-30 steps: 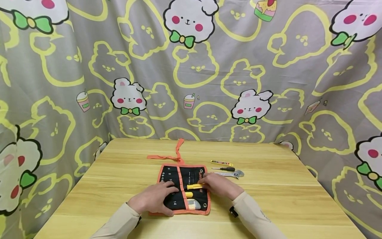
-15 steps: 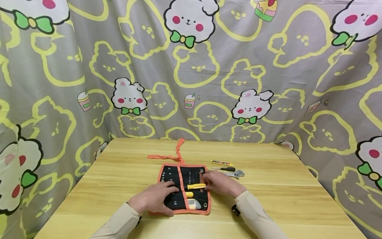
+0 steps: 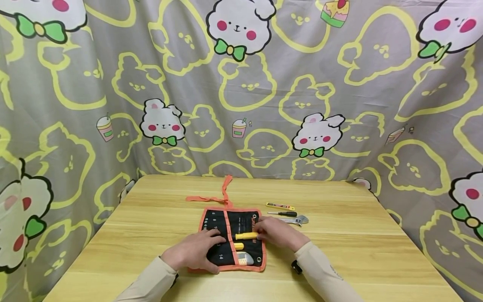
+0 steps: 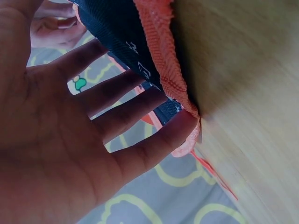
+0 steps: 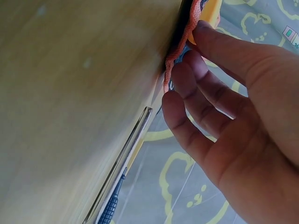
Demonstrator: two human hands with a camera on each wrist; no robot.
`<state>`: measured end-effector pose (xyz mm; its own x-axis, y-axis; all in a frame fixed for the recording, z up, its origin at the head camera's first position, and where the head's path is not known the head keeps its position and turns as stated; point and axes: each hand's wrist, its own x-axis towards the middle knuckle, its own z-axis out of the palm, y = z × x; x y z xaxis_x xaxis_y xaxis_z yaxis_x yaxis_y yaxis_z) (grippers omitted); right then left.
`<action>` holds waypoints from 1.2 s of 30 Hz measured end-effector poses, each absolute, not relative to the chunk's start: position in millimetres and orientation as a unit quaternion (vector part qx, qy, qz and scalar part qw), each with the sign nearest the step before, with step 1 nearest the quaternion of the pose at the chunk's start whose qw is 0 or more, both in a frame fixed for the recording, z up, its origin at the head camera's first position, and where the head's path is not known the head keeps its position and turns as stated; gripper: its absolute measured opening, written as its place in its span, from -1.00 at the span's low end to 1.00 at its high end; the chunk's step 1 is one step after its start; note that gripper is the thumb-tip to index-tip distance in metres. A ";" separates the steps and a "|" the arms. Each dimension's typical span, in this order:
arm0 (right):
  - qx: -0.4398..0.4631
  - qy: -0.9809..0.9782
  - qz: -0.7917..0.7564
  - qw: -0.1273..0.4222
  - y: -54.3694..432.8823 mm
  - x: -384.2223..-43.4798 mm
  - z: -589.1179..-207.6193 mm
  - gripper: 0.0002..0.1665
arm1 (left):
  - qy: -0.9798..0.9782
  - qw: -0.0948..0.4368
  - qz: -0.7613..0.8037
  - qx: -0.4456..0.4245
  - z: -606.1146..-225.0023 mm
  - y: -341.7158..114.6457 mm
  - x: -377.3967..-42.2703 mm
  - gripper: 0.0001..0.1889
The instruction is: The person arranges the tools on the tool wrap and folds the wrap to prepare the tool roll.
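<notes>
An orange-edged black tool pouch (image 3: 245, 221) lies spread on the wooden table, with printed numbers down its left half. My left hand (image 3: 198, 249) rests on that half, fingers spread and fairly straight; the left wrist view shows its fingertips at the orange edging (image 4: 156, 60). With thumb and fingers, my right hand (image 3: 279, 232) pinches the outer end of a yellow screwdriver handle (image 3: 245, 236), whose other end points at the pouch's middle orange band. Below it a second yellow handle (image 3: 239, 246) and a grey tool with a yellowish label (image 3: 244, 258) stick out of pockets.
Right of the pouch lie an adjustable wrench (image 3: 299, 220), a small black-handled screwdriver (image 3: 286, 214) and a slim yellow tool with a dark and red label (image 3: 280, 206). Orange tie straps (image 3: 225, 191) trail toward the back edge. A patterned curtain (image 3: 256, 96) hangs behind the table.
My right hand's fingers have shifted slightly right along the yellow handle, then slightly back left with it. My left hand has stayed in place on the pouch.
</notes>
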<state>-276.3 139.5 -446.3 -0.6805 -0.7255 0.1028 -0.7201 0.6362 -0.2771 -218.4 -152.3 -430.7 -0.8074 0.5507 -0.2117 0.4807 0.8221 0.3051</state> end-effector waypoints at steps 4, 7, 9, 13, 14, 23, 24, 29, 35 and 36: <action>-0.402 0.905 -0.141 0.004 137.9 -275.8 -447.1 -0.94 | 0.944 0.145 0.117 0.273 -430.1 -152.1 -218.3 -0.20; -0.401 0.906 -0.136 0.001 136.8 -275.4 -447.4 -0.93 | 0.943 0.145 0.118 0.274 -429.9 -152.2 -218.2 -0.20; -0.401 0.906 -0.134 -0.002 136.1 -274.7 -447.4 -0.93 | 0.943 0.145 0.118 0.276 -430.1 -152.4 -218.3 -0.20; -0.398 0.908 -0.133 -0.001 134.5 -273.0 -446.9 -0.91 | 0.942 0.145 0.118 0.279 -430.3 -152.8 -218.5 -0.21; -0.397 0.908 -0.133 0.000 134.0 -272.9 -447.2 -0.90 | 0.942 0.145 0.119 0.279 -430.4 -153.0 -218.6 -0.21; -0.398 0.906 -0.144 0.015 136.9 -274.0 -448.7 -0.86 | 0.940 0.144 0.118 0.286 -432.4 -152.2 -219.3 -0.20; -0.397 0.905 -0.149 0.019 137.9 -274.2 -448.5 -0.87 | 0.940 0.144 0.117 0.287 -432.9 -152.0 -219.5 -0.19; -0.395 0.902 -0.174 0.025 141.1 -275.5 -445.7 -0.94 | 0.939 0.145 0.120 0.287 -433.8 -152.1 -219.9 -0.20; -0.406 0.899 -0.164 0.015 138.8 -277.0 -446.0 -0.93 | 0.939 0.142 0.121 0.288 -433.0 -153.1 -218.9 -0.20; -0.407 0.899 -0.160 0.012 138.0 -277.0 -446.3 -0.93 | 0.939 0.142 0.121 0.288 -433.0 -153.3 -218.7 -0.20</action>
<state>-277.0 138.0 -446.3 -0.6691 -0.7352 0.1082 -0.7274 0.6181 -0.2979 -218.7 -153.3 -433.0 -0.7939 0.5753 -0.1968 0.5067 0.8049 0.3089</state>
